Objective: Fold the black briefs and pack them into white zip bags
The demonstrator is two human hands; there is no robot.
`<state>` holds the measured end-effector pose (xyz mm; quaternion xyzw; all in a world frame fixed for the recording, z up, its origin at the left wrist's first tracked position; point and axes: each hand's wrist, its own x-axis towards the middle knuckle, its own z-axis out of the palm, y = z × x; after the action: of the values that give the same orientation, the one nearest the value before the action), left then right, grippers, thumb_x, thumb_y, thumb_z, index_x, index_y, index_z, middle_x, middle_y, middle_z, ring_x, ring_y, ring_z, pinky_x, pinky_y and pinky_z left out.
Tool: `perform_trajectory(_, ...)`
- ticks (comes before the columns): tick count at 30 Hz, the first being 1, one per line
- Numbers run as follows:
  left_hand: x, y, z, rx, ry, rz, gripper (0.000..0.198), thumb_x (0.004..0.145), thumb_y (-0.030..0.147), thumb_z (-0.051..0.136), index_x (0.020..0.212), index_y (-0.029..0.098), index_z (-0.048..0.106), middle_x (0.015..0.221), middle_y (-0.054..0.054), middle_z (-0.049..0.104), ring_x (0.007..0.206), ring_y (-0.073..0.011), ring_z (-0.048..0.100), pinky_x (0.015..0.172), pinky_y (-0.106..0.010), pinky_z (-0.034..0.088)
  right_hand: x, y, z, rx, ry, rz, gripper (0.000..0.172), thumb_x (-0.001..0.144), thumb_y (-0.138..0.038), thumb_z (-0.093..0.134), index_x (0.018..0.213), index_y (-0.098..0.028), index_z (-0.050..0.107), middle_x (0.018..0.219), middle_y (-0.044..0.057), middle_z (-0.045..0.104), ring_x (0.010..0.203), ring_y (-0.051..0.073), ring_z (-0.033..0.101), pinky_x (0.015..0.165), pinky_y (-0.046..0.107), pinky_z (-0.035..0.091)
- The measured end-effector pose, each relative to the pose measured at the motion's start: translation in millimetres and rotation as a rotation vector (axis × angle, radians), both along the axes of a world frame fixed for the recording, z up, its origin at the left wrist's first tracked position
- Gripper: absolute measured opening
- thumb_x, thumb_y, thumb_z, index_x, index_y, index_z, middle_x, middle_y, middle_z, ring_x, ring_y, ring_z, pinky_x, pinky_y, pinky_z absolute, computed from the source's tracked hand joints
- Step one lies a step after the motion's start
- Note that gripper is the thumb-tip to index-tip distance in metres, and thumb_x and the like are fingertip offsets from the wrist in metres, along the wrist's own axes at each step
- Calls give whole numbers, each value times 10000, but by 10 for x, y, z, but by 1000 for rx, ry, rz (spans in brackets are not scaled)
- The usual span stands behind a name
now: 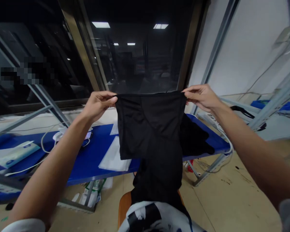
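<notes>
A pair of black pants (pixel 149 124) hangs stretched between my hands in front of the blue table. My left hand (pixel 101 102) pinches the left end of the waistband between thumb and fingers. At the right end, my right hand (pixel 200 96) grips the same waistband in the same way. The cloth falls in soft folds, and its lower right part blends with the dark clothing on my lap, so the hem there cannot be made out. More black cloth (pixel 195 137) lies on the table behind it, to the right.
The blue table (pixel 87 161) carries white sheets (pixel 114 156), a tissue packet (pixel 16 154) and white cables. Grey metal frames (pixel 43 100) rise on both sides. A dark window (pixel 145 64) stands behind. Below the table are bags (pixel 93 193).
</notes>
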<state>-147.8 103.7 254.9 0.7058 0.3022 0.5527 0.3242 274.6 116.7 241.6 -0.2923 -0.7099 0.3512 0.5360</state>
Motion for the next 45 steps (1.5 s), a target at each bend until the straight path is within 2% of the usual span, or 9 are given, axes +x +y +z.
perform_trajectory(5,13,693,-74,-39,-10,72,317,656,348,891,884,162,774,721,-27,707,627,-140,623,636,-276,508,-160,619,-128,23,14,-182,471,604,-487,950,922,-175,798,654,4,660,558,120,543,507,270,442)
perform_trajectory(13,-16,1022,597,377,417,235,234,650,349,913,729,186,765,863,-30,726,778,-159,622,689,-253,438,-239,1051,361,400,-22,-439,386,719,-548,872,798,-215,692,727,5,634,690,154,610,612,274,506)
perform_trajectory(19,-68,905,793,338,219,191,286,764,378,868,865,136,753,690,23,691,661,-114,587,664,-258,462,-94,628,459,333,177,-220,374,681,-417,932,944,-215,758,640,-34,630,535,103,522,528,275,472)
perform_trajectory(26,69,178,881,256,162,0,207,799,252,825,885,121,691,732,17,662,653,-92,567,704,-260,460,95,-192,551,345,53,-191,321,701,-379,915,791,-110,764,598,11,668,478,78,569,460,242,410)
perform_trajectory(31,73,-122,713,-64,161,-194,349,797,391,809,758,126,585,789,-20,627,696,-130,609,685,-278,487,245,-208,379,72,-85,-64,419,608,-449,952,715,-124,710,519,32,655,435,132,619,451,242,462)
perform_trajectory(36,26,340,282,-62,214,-72,408,650,439,917,672,143,636,683,-23,641,594,-127,584,558,-236,440,69,226,40,-137,-17,71,423,571,-490,961,705,-158,737,628,38,696,548,134,639,500,243,512)
perform_trajectory(38,-3,593,204,-37,236,7,376,656,404,917,862,146,736,730,-37,692,619,-141,623,574,-237,459,-52,446,-24,-109,48,-10,419,551,-477,970,745,-175,752,628,5,671,556,112,611,492,221,495)
perform_trajectory(41,-35,822,227,33,240,78,611,661,356,914,1212,168,728,854,-62,749,701,-161,678,618,-236,505,-172,675,-29,11,82,-161,416,590,-433,962,909,-221,798,720,-1,696,631,121,627,553,235,530)
perform_trajectory(45,-51,761,271,176,247,190,524,708,337,883,1183,156,757,998,-108,776,872,-219,731,783,-292,582,-190,623,-3,250,-56,-291,270,726,-431,888,926,-267,814,881,27,741,791,176,678,691,297,575)
